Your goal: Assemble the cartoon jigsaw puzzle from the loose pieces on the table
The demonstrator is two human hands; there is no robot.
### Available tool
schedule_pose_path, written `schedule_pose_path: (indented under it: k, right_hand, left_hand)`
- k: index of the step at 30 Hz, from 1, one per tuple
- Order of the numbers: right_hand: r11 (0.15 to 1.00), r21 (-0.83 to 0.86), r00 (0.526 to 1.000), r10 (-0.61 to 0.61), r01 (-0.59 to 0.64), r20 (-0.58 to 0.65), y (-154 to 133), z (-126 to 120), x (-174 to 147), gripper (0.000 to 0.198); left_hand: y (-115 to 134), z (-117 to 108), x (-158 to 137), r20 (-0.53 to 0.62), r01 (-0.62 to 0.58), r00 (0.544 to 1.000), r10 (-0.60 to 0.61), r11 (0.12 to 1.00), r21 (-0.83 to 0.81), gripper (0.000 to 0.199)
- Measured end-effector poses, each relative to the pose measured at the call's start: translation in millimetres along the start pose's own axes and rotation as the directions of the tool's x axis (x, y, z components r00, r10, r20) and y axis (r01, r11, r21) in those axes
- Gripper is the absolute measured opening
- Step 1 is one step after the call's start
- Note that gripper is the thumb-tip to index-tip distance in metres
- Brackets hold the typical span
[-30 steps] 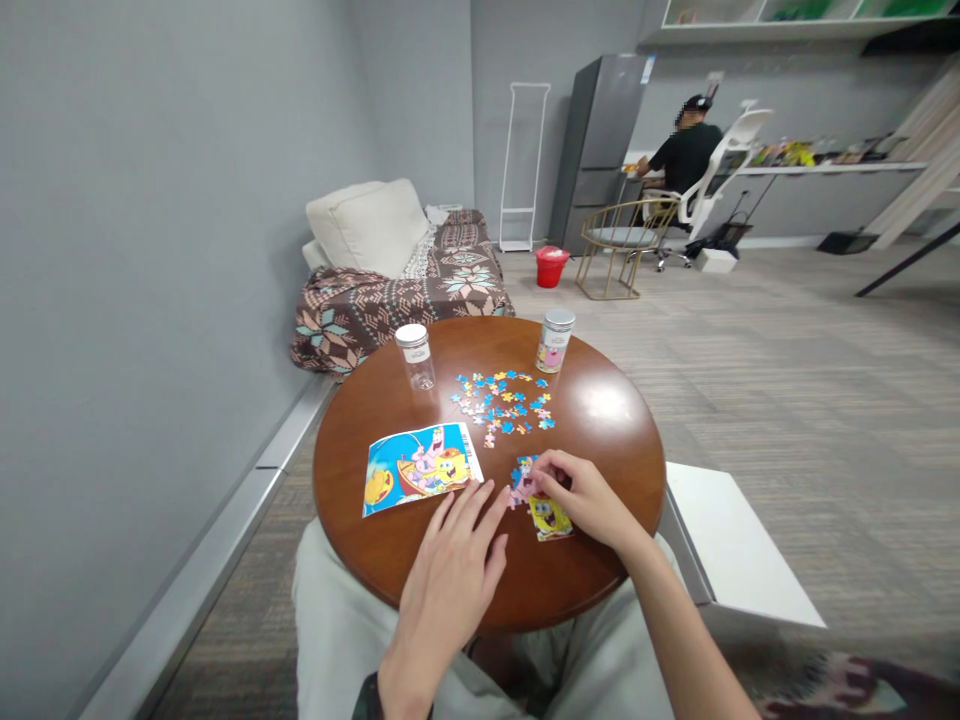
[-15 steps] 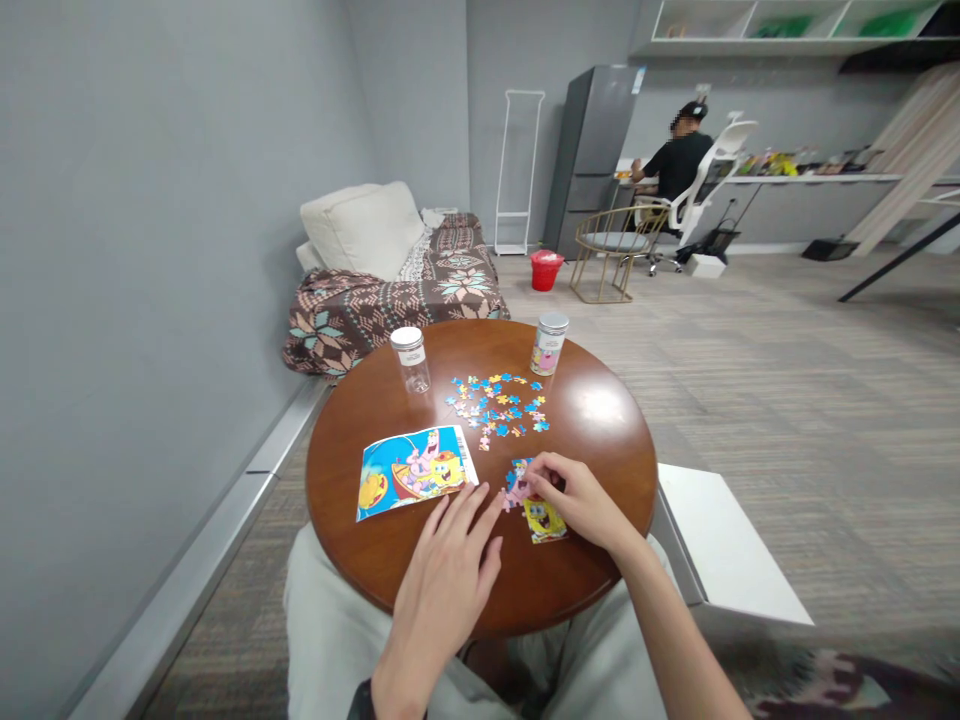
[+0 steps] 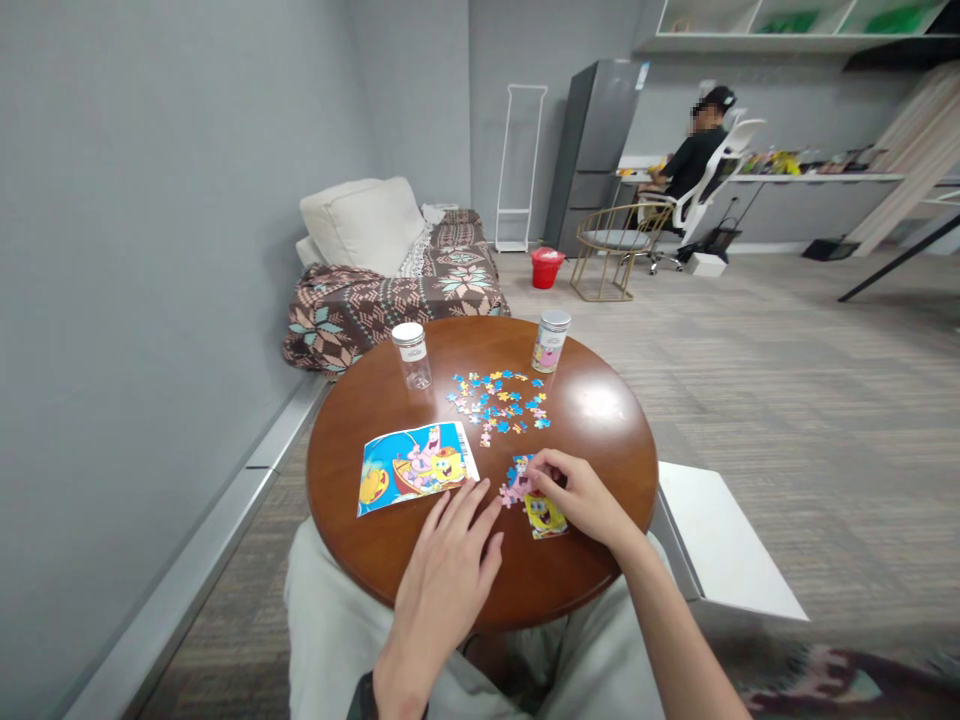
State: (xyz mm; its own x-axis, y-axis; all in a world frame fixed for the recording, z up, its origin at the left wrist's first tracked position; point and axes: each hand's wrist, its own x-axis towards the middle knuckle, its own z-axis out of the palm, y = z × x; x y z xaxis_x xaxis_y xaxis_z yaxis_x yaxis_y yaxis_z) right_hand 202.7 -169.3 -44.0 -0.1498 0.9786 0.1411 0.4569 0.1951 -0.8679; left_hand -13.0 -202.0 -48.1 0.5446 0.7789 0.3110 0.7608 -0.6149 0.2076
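My left hand lies open, palm down, its fingers spread and its fingertips at the lower right edge of the printed reference picture. My right hand is closed in a pinch over a partly joined jigsaw puzzle. A puzzle piece, pink, shows at its fingertips, partly hidden by them. The joined part shows a yellow face at the bottom, with pink and blue pieces above. Beyond my hands, several loose puzzle pieces in blue, yellow and pink are spread out flat.
Everything lies on a round brown table. A clear jar with a white lid and a printed can stand at its far side. A white box is on the right. A person sits at a far counter.
My hands hold nearly the same places, with the right still pinching at the puzzle. The view has shifted slightly. In the background, the seated person has moved back to the right.
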Motion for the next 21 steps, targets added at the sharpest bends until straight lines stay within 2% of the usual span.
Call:
schedule_pose_path:
  k: [11, 21]
  right_hand:
    - [1.000, 0.000, 1.000, -0.001, 0.001, 0.005, -2.2, 0.0, 0.2, 0.026]
    - [1.000, -0.005, 1.000, -0.009, 0.009, 0.004, -1.0, 0.0, -0.7, 0.026]
  left_hand:
    - [0.7, -0.3, -0.3, -0.026, 0.008, 1.000, -0.008, 1.000, -0.012, 0.041]
    - [-0.4, 0.6, -0.6, -0.005, 0.003, 1.000, -0.003, 1.000, -0.003, 0.042]
